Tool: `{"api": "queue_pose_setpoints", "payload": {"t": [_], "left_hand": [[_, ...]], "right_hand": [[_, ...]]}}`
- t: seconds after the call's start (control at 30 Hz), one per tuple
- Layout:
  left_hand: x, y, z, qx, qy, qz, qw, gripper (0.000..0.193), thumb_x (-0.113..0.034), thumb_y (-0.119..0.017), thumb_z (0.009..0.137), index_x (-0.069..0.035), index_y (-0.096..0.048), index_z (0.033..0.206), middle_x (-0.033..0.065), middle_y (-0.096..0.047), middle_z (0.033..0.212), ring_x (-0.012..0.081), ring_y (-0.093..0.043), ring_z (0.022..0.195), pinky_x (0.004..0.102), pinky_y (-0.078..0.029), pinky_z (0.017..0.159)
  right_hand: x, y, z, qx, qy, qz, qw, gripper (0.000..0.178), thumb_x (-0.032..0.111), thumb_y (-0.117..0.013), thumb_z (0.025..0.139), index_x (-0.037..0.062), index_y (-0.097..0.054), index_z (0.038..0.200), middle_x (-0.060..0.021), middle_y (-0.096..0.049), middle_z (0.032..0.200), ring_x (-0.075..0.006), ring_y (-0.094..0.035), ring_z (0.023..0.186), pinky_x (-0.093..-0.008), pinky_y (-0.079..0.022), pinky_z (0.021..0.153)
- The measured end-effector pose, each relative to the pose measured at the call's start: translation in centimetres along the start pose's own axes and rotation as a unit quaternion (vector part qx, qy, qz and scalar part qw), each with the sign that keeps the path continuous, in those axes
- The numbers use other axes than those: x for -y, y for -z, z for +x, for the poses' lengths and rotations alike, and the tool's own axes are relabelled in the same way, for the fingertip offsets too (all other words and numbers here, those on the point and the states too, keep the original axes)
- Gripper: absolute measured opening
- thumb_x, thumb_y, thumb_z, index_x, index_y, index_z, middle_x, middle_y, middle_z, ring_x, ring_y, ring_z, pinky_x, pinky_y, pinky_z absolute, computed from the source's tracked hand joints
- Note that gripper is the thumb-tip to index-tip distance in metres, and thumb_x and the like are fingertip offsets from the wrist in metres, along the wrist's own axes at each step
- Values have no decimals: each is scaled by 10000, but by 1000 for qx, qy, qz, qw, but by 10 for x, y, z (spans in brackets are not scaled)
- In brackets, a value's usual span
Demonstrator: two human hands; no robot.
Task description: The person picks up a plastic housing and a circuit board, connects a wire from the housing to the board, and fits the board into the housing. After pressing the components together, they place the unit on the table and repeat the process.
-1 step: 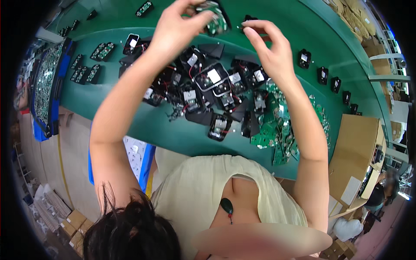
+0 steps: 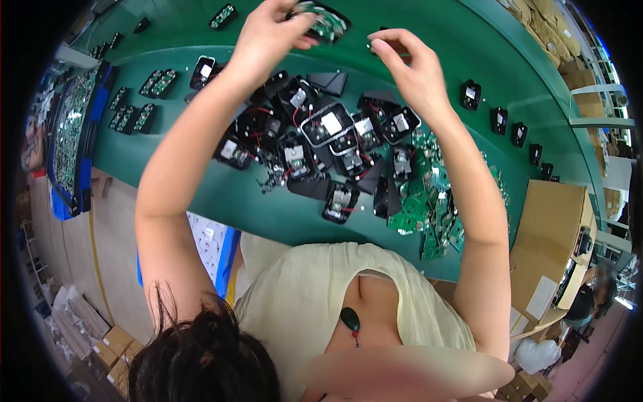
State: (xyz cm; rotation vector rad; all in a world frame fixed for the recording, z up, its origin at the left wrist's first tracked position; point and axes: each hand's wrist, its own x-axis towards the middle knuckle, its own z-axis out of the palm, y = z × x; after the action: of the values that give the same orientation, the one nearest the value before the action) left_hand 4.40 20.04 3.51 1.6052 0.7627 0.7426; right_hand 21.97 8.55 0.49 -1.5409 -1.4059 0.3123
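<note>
In left hand, board, label on carton

The green workbench is brightly lit, the held circuit board is motion-blurred, and the periphery is bowed by fisheye distortion.

Before you stretched a broad, smooth green workbench, with a brighter green strip curving along its far side. To your left lay a pale grey floor marked by a thin yellow line, and low at that side sat brown cardboard cartons. At your right stood a large tan cardboard box; beyond it were pale green metal bars, a glowing white strip light and dull pinkish flooring.
</note>
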Motion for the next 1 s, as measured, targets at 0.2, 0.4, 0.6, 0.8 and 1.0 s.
{"api": "queue_pose_setpoints", "payload": {"t": [0.2, 0.4, 0.6, 0.8, 1.0], "left_hand": [[93, 50, 115, -72, 187, -110, 974, 362, -45, -347, 856, 210, -302, 1109, 329, -511, 1024, 398, -614, 824, 363, -549, 759], [112, 53, 140, 89, 344, 155, 922, 442, -313, -366, 928, 71, -331, 1145, 215, -629, 818, 252, -647, 651, 289, -523, 476], [74, 38, 107, -26, 72, 419, 905, 521, -414, -455, 877, -23, -382, 1213, 186, -537, 1086, 280, -573, 934, 375, -494, 737], [103, 28, 116, -12, -172, 453, 874, 450, -56, -436, 816, -137, -415, 1258, 139, -446, 1250, 310, -446, 1123, 387, -384, 936], [107, 17, 154, 137, -189, 605, 761, 456, 13, -489, 731, -117, -508, 1167, 131, -549, 1126, 325, -516, 1022, 384, -411, 888]], "right_hand": [[-59, -73, 81, 94, -261, -52, 959, 309, 245, -553, 834, -51, -521, 918, -127, -632, 679, -187, -627, 533, -289, -517, 507], [-80, -110, 112, 156, -340, -89, 923, 121, 56, -519, 758, -38, -553, 826, -146, -645, 696, -193, -634, 535, -290, -518, 575], [-63, -78, 86, 111, -118, -154, 975, 119, 79, -503, 747, 44, -570, 840, -133, -632, 723, -286, -622, 719, -390, -480, 669], [-53, -52, 64, 66, -64, -201, 975, 181, 134, -466, 784, 70, -583, 906, -77, -630, 718, -218, -614, 651, -357, -471, 639], [-28, -1, 21, 73, -45, -217, 972, 170, 177, -494, 808, 95, -587, 923, -46, -624, 708, -174, -605, 626, -316, -467, 610]]}}
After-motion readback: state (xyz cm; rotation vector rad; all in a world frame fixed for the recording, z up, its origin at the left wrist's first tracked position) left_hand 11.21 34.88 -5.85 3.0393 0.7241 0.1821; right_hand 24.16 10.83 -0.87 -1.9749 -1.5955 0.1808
